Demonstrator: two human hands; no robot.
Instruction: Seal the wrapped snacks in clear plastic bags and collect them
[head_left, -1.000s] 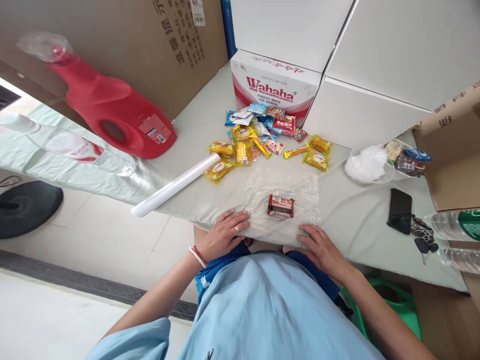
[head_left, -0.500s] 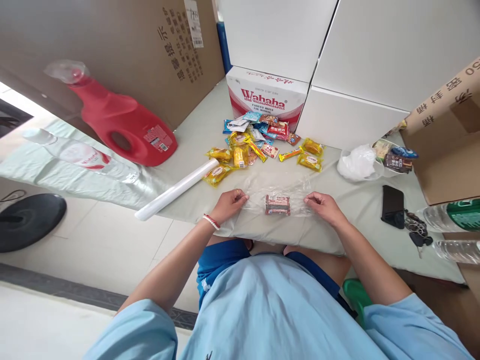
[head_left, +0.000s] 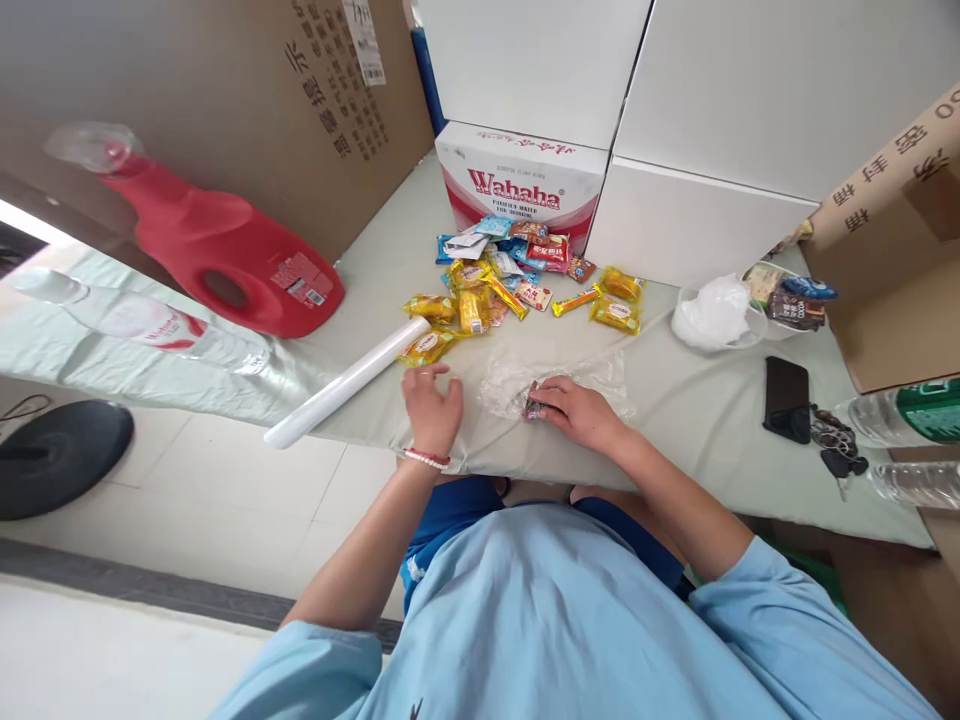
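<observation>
My right hand grips a small dark red snack packet near the table's front edge; the fingers cover much of it. Under and behind it a clear plastic film lies crumpled on the cloth. To the left, my left hand has its thumb and fingers apart and holds nothing. Its fingertips are close to a yellow snack packet and the white film roll. Farther back lies a pile of blue, red and yellow snack packets.
A red jug and a water bottle stand at the left. At the back is a Wahaba-style water carton. To the right are a white plastic bag, a phone, keys and clear bottles.
Both hands have let go of the plastic film's sides. My right hand has moved left and taken hold of the dark red packet; my left hand has shifted left and opened.
</observation>
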